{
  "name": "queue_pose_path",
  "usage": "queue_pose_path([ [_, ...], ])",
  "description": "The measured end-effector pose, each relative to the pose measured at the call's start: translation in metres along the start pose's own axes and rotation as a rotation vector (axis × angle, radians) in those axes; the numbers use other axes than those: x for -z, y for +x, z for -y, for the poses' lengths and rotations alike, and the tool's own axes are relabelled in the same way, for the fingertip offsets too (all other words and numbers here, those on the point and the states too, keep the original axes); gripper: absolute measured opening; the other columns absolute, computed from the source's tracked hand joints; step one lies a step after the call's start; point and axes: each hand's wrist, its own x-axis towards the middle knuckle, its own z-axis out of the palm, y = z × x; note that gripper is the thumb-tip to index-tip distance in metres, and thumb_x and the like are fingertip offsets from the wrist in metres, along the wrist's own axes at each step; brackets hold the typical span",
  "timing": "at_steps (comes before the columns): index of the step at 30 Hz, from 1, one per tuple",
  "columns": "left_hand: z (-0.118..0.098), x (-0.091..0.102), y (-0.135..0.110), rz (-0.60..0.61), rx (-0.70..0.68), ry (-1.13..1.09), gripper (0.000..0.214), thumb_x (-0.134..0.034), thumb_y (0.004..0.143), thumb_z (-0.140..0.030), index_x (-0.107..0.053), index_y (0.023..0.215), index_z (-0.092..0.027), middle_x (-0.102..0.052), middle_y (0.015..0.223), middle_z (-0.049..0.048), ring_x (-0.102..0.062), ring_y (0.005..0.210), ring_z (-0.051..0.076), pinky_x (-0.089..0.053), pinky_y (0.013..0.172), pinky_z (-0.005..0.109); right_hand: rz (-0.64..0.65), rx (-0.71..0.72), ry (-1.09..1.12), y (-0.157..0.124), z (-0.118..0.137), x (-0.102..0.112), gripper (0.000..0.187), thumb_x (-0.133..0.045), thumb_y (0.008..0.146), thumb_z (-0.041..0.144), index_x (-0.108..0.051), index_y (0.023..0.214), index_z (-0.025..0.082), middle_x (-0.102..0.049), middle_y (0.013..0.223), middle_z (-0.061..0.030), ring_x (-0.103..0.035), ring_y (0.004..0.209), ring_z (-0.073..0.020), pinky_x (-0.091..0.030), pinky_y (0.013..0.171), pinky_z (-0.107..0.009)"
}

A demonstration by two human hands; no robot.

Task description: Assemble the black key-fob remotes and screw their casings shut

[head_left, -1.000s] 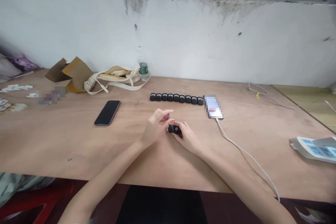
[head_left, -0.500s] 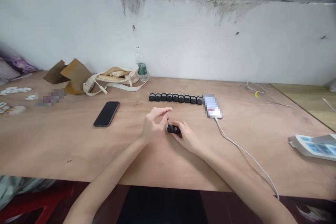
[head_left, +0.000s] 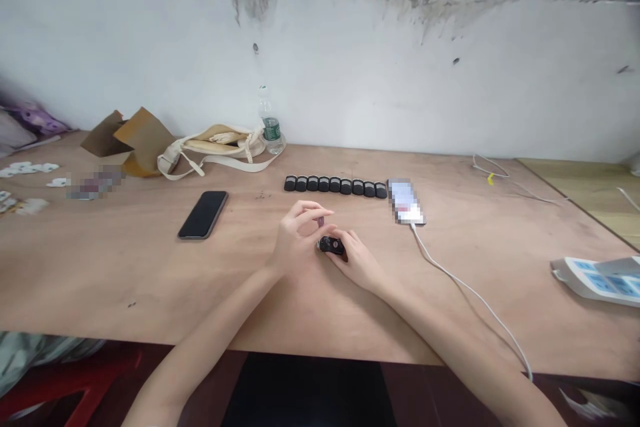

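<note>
Right hand [head_left: 357, 263] is pressed down on a small black plastic part [head_left: 330, 245], fingers closed over it, part sitting on the tabletop at centre frame. Left hand [head_left: 296, 238] is just beside it, fingers curled, thumb and forefinger drawn together at a tiny purplish piece [head_left: 321, 221] just above the black part. Probably pinched, but too small to confirm.

Just above the hands: a straight row of nine black plastic parts [head_left: 335, 185], side by side. At the row's right end is a pixelated phone [head_left: 406, 202], with a white cable [head_left: 465, 290] running to the lower right. Left of the hands is a black smartphone [head_left: 203, 214]. Upper left, against the wall: brown paper [head_left: 143, 143], a cream canvas bag [head_left: 215, 145], a water bottle [head_left: 271, 123]. Far right: a white power strip [head_left: 595, 282]. All on a plywood table [head_left: 100, 267].
</note>
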Motion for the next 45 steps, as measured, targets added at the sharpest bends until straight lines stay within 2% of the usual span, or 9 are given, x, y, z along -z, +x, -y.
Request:
queue_pose_path([
  [4, 0.0032, -0.001, -0.0007, -0.027, 0.04, -0.036, 0.017, -0.062, 0.085, -0.025, -0.071, 0.099, -0.023, -0.057, 0.087, 0.0028, -0.058, 0.073, 0.011, -0.05, 0.068, 0.023, -0.012, 0.006, 0.004, -0.0004, -0.0019, -0.0011, 0.04, -0.053, 0.087, 0.02, -0.045, 0.127, 0.023, -0.059, 0.118, -0.0082, -0.052, 0.111, -0.0249, -0.049, 0.09, -0.044],
  [8, 0.0009, 0.0015, 0.0001, 0.06, 0.029, -0.057, 0.023, -0.052, 0.091, -0.022, -0.068, 0.108, -0.023, -0.064, 0.093, 0.0054, -0.061, 0.082, 0.014, -0.05, 0.078, 0.028, -0.008, -0.008, 0.006, -0.0007, -0.002, -0.0012, 0.038, -0.053, 0.088, 0.023, -0.046, 0.125, 0.024, -0.06, 0.116, -0.008, -0.054, 0.107, -0.0253, -0.05, 0.087, -0.044],
  [14, 0.0009, -0.0007, 0.0005, -0.047, 0.037, -0.025, 0.009, -0.067, 0.081, -0.026, -0.072, 0.088, -0.023, -0.061, 0.097, 0.0045, -0.061, 0.082, 0.014, -0.052, 0.077, 0.028, -0.011, 0.01, 0.004, 0.0002, -0.0008, -0.0006, 0.04, -0.053, 0.087, 0.019, -0.045, 0.126, 0.026, -0.06, 0.119, -0.0068, -0.053, 0.11, -0.0247, -0.049, 0.089, -0.044],
  [20, -0.0006, -0.0002, -0.0002, 0.022, 0.059, -0.08, 0.022, -0.055, 0.089, -0.023, -0.067, 0.108, -0.022, -0.062, 0.096, 0.006, -0.062, 0.084, 0.015, -0.052, 0.08, 0.03, -0.013, 0.0, -0.004, 0.0001, -0.002, -0.0011, 0.04, -0.053, 0.087, 0.019, -0.046, 0.126, 0.024, -0.059, 0.117, -0.0085, -0.053, 0.11, -0.0249, -0.05, 0.089, -0.044],
  [26, -0.0007, -0.0018, -0.0006, -0.099, 0.037, -0.029, 0.01, -0.071, 0.077, -0.027, -0.072, 0.085, -0.021, -0.061, 0.092, 0.0042, -0.061, 0.081, 0.015, -0.052, 0.077, 0.029, -0.006, 0.01, 0.009, 0.0006, -0.001, -0.0009, 0.04, -0.053, 0.087, 0.019, -0.046, 0.126, 0.025, -0.06, 0.118, -0.0069, -0.053, 0.108, -0.0253, -0.049, 0.088, -0.044],
  [31, -0.0006, -0.0019, -0.001, -0.022, 0.061, -0.112, 0.019, -0.055, 0.089, -0.022, -0.07, 0.1, -0.022, -0.061, 0.091, 0.0046, -0.06, 0.077, 0.013, -0.052, 0.073, 0.027, -0.013, 0.007, 0.003, 0.0004, -0.0026, -0.0018, 0.041, -0.053, 0.087, 0.019, -0.046, 0.126, 0.025, -0.06, 0.116, -0.0082, -0.054, 0.107, -0.0254, -0.05, 0.087, -0.045],
  [35, -0.0024, -0.0001, -0.0003, -0.021, 0.038, -0.053, 0.017, -0.065, 0.083, -0.024, -0.071, 0.099, -0.023, -0.066, 0.093, 0.0048, -0.061, 0.088, 0.017, -0.05, 0.085, 0.032, -0.016, 0.004, -0.003, 0.0001, -0.0036, -0.0027, 0.042, -0.054, 0.087, 0.02, -0.045, 0.127, 0.025, -0.06, 0.117, -0.0078, -0.054, 0.109, -0.0252, -0.05, 0.088, -0.045],
  [39, 0.0015, -0.0031, 0.0003, -0.085, 0.072, -0.11, 0.008, -0.068, 0.08, -0.025, -0.072, 0.086, -0.021, -0.061, 0.099, 0.0053, -0.062, 0.089, 0.017, -0.052, 0.083, 0.031, -0.014, 0.007, 0.002, 0.0002, -0.0024, -0.0024, 0.042, -0.053, 0.087, 0.019, -0.045, 0.127, 0.026, -0.06, 0.118, -0.0067, -0.053, 0.108, -0.0247, -0.049, 0.088, -0.044],
  [45, 0.0016, -0.0041, -0.0008, -0.013, 0.076, -0.163, 0.023, -0.053, 0.09, -0.022, -0.066, 0.109, -0.022, -0.057, 0.097, 0.0056, -0.063, 0.087, 0.015, -0.053, 0.082, 0.03, 0.002, -0.009, -0.001, 0.0004, -0.0002, -0.0001, 0.039, -0.053, 0.087, 0.019, -0.046, 0.125, 0.024, -0.06, 0.114, -0.0081, -0.053, 0.108, -0.0246, -0.05, 0.087, -0.043],
])
